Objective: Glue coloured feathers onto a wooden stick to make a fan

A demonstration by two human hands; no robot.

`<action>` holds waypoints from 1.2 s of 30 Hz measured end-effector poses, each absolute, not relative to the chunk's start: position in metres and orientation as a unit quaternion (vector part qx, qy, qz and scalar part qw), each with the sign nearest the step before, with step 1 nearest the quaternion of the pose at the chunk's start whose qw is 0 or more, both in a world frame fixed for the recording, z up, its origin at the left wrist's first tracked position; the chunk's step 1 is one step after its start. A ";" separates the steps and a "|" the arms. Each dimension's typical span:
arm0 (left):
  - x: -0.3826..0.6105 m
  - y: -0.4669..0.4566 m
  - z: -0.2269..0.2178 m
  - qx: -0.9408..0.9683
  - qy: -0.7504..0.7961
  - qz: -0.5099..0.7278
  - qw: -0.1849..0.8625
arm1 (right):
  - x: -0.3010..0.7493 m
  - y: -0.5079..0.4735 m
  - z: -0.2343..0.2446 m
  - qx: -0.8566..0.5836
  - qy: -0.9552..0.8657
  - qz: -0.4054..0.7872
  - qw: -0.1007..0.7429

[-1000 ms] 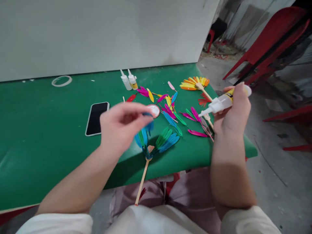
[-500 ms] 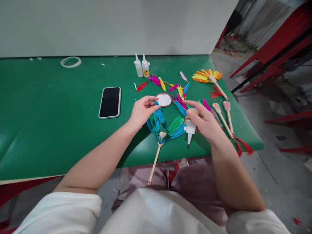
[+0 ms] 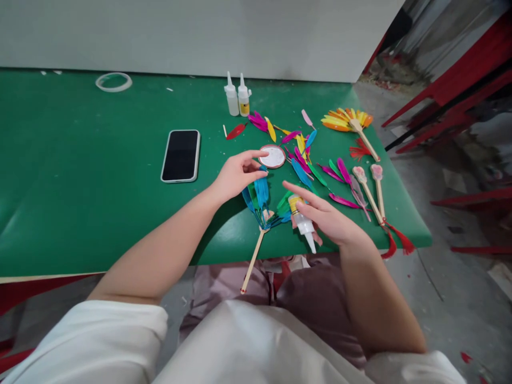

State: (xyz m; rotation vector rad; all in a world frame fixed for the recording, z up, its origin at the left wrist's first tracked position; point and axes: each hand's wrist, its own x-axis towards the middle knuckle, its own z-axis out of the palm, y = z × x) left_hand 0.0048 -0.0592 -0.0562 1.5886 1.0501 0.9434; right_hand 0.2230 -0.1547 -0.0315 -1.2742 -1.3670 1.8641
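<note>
A half-made feather fan of blue and green feathers on a thin wooden stick lies at the front edge of the green table. My left hand pinches a blue feather at the top of that fan, just below a small round white disc. My right hand holds a small white glue bottle with a yellow label, nozzle pointing down toward me, right of the fan.
Loose pink, yellow, blue and green feathers are scattered behind the fan. A black phone lies left. Two glue bottles, a tape ring, a yellow-orange fan and bare fan sticks are on the table. Red chairs stand right.
My right hand has brought the glue bottle down from the raised right side to beside the fan. My left hand has settled onto the blue feathers. The view has tilted down.
</note>
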 end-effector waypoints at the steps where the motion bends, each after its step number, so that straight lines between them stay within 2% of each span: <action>1: 0.004 -0.059 -0.057 0.658 0.431 0.380 0.488 | 0.222 -0.155 -0.031 -0.471 -0.499 0.690 0.231; 4: 0.004 -0.059 -0.057 0.661 0.431 0.372 0.489 | 0.220 -0.156 -0.032 -0.480 -0.496 0.691 0.214; 11: 0.006 -0.061 -0.055 0.644 0.416 0.402 0.501 | 0.214 -0.153 -0.031 -0.470 -0.520 0.675 0.230; 21: 0.004 -0.059 -0.062 0.660 0.410 0.379 0.503 | 0.208 -0.156 -0.030 -0.483 -0.574 0.641 0.161; 25: 0.004 -0.060 -0.059 0.676 0.427 0.365 0.478 | 0.207 -0.156 -0.028 -0.480 -0.595 0.632 0.128; 36: 0.005 -0.063 -0.056 0.699 0.461 0.336 0.432 | 0.205 -0.154 -0.025 -0.492 -0.606 0.615 0.110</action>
